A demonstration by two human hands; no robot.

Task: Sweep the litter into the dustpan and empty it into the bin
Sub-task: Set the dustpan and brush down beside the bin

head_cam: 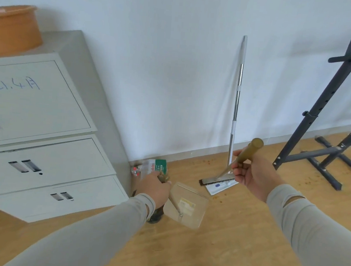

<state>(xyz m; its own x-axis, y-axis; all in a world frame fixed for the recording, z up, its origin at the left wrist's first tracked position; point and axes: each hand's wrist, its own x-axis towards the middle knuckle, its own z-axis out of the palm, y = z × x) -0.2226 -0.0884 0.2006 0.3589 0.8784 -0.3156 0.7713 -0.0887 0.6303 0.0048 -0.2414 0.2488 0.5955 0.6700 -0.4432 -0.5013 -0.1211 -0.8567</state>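
My left hand [155,189] grips the olive handle of a beige dustpan [187,205], which hangs tilted just above the wooden floor. A dark round bin [154,217] sits under my left wrist, mostly hidden by the arm. My right hand [251,172] holds the olive grip of a broom, whose dark bristle head [216,180] rests on the floor near the wall. A plastic bottle and a green-and-white packet [154,166] lie in the corner by the cabinet. Small brown crumbs [208,162] dot the floor along the skirting.
A grey metal cabinet [43,143] stands at the left with an orange tub [12,27] on top. A silver-poled flat mop [237,95] leans on the white wall behind the broom head. A black metal rack [316,148] stands at the right, with more crumbs near its feet.
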